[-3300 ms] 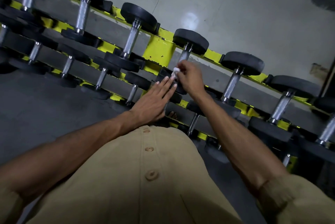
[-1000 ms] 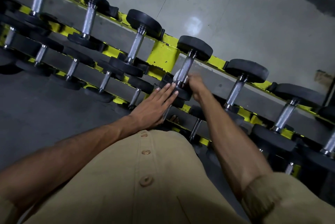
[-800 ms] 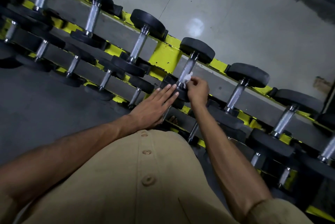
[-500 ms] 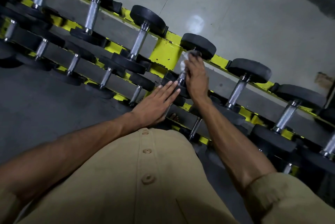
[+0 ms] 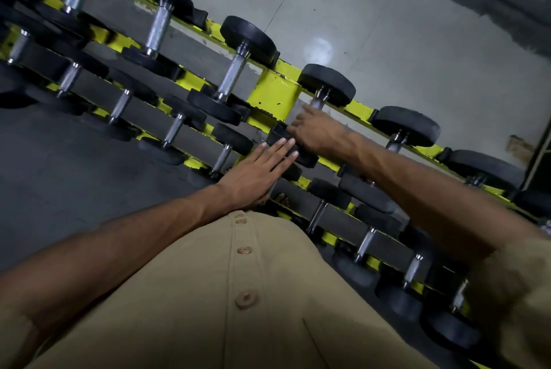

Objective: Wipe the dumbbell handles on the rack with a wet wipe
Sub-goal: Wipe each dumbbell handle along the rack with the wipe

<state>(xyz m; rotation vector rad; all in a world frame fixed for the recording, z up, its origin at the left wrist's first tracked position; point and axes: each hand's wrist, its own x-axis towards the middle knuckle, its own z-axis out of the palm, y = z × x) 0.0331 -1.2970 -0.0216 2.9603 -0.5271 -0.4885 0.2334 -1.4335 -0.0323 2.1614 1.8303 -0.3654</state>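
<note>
1. Head view: the dumbbell (image 5: 323, 91) is seated on the top tier of the yellow rack (image 5: 274, 94), and its handle (image 5: 316, 102) is mostly covered by the right hand (image 5: 317, 134).
2. Right hand is wrapped around the handle; the wet wipe is not visible, presumably hidden under the palm.
3. Left hand (image 5: 256, 176) is laid flat with fingers straight on the near black weight head (image 5: 281, 142); nothing is gripped.
4. Handling, judged: the dumbbell is heavy and rigid and stays put in its cradle. The knurled steel gives friction, so the soft, limp wipe is best bunched around the bare shaft between the heads.
</note>
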